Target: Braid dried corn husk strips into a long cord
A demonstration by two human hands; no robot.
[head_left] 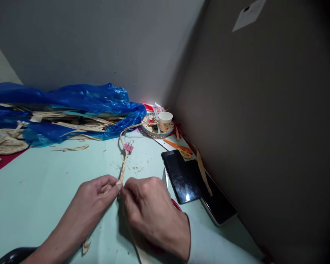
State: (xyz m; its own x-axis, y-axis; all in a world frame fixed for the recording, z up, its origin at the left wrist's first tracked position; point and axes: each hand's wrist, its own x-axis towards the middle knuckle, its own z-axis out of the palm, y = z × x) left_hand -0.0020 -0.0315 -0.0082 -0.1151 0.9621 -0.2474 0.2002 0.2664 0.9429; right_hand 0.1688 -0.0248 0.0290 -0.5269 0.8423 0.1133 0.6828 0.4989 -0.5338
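A thin braid of pale dried-leaf strips (123,161) runs across the light green table (44,183) from the far middle toward me. My left hand (95,200) and my right hand (151,211) meet at its near end, fingertips pinched on the strands. A pink binder clip (128,147) is clamped on the braid farther up. Loose strip ends trail under my hands toward the table's near edge.
A blue plastic bag (71,102) full of dried leaves lies at the back left. A woven coaster (154,129) carries a paper cup (165,121). Orange scissors (180,148), two dark phones (183,176) and a knife blade (165,179) lie along the right wall.
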